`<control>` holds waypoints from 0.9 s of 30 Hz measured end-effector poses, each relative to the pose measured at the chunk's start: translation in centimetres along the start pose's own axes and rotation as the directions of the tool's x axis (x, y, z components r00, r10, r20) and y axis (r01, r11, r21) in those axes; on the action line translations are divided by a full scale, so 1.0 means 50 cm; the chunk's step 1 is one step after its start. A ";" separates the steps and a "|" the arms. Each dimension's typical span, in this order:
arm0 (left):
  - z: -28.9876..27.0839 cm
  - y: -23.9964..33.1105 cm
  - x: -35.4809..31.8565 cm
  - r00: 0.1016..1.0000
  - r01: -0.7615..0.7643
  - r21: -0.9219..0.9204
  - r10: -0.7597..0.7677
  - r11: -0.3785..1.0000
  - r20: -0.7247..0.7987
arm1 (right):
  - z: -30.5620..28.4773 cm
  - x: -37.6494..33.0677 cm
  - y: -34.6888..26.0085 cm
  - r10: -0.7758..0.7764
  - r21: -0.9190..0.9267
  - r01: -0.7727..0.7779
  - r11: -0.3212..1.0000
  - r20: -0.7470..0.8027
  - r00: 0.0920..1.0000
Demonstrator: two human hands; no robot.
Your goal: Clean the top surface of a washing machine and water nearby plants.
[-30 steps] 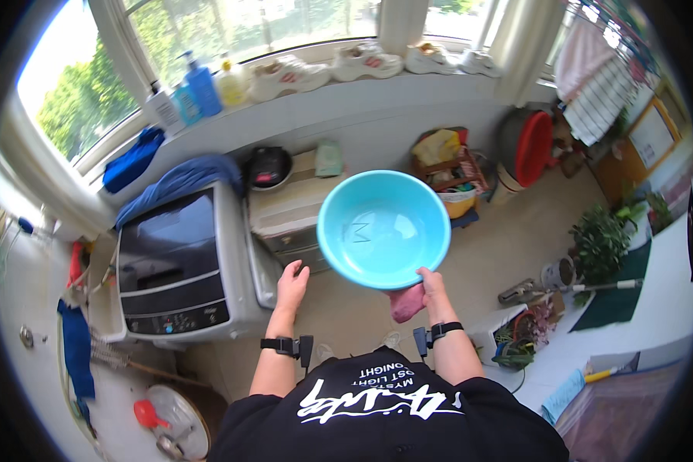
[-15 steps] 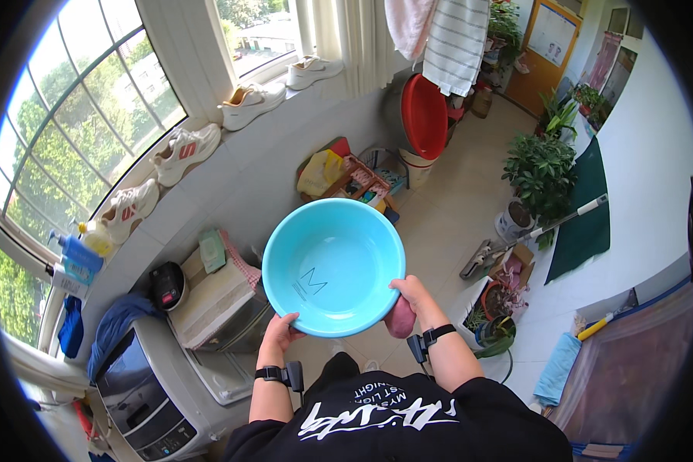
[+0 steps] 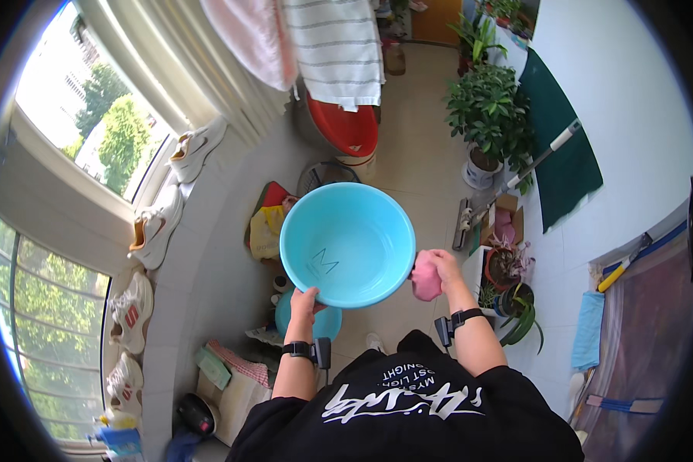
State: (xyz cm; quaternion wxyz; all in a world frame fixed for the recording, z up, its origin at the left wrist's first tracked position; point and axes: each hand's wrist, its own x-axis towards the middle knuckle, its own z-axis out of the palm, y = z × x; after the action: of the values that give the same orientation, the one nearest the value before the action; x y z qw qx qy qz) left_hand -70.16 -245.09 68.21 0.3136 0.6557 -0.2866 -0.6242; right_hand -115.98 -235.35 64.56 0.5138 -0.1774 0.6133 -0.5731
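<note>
A light blue plastic basin (image 3: 354,223) hangs in front of me, its inside facing up, with a dark line mark on its bottom. My left hand (image 3: 306,305) is closed on the near left part of its rim, thumb over the edge. Just beyond the rim's right side, my right hand (image 3: 445,266) is closed on a bunched pink cloth (image 3: 426,279). Whether that cloth touches the basin's outside I cannot tell. A second blue basin (image 3: 329,326) stands lower down, partly hidden behind the held one and my left forearm.
White shoes (image 3: 156,227) line the window sill at left. A red basin (image 3: 339,123) stands ahead beneath a hanging striped towel (image 3: 335,50). At right are potted plants (image 3: 489,108), a mop (image 3: 516,181) and a box of pots. A cardboard-topped stack (image 3: 227,396) is near left.
My view has turned to the right. My right hand has come off the basin's rim and now holds the pink cloth beside it; the left hand keeps its hold. The second blue basin has come into sight.
</note>
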 end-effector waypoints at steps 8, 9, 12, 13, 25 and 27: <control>0.404 0.261 0.317 0.967 -0.244 0.317 0.256 0.917 0.004 | -0.246 0.352 -0.121 -0.041 0.268 0.137 0.954 -0.337 0.940; 0.456 0.285 0.359 0.965 -0.252 0.318 0.262 0.914 0.011 | -0.265 0.416 -0.142 -0.020 0.293 0.128 0.948 -0.345 0.938; 0.659 0.368 0.459 0.971 -0.237 0.304 0.237 0.923 0.035 | -0.344 0.605 -0.201 0.055 0.373 0.104 0.922 -0.391 0.919; 0.711 0.392 0.496 0.974 -0.221 0.296 0.224 0.929 0.021 | -0.361 0.674 -0.232 0.075 0.392 0.091 0.916 -0.389 0.918; 1.107 0.699 0.993 0.866 -0.410 0.425 0.491 0.807 -0.096 | -0.455 1.287 -0.520 0.146 0.247 -0.076 0.966 -0.280 0.949; 1.172 0.775 1.085 0.902 -0.295 0.481 0.407 0.826 -0.145 | -0.474 1.354 -0.524 0.184 0.247 -0.109 0.963 -0.307 0.934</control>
State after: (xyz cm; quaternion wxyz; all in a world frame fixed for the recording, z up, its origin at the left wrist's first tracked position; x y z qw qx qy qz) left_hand -125.00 -314.60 61.96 0.2970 0.7162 -0.4985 -0.3878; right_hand -173.16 -284.92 54.47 0.4632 0.0264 0.6324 -0.6204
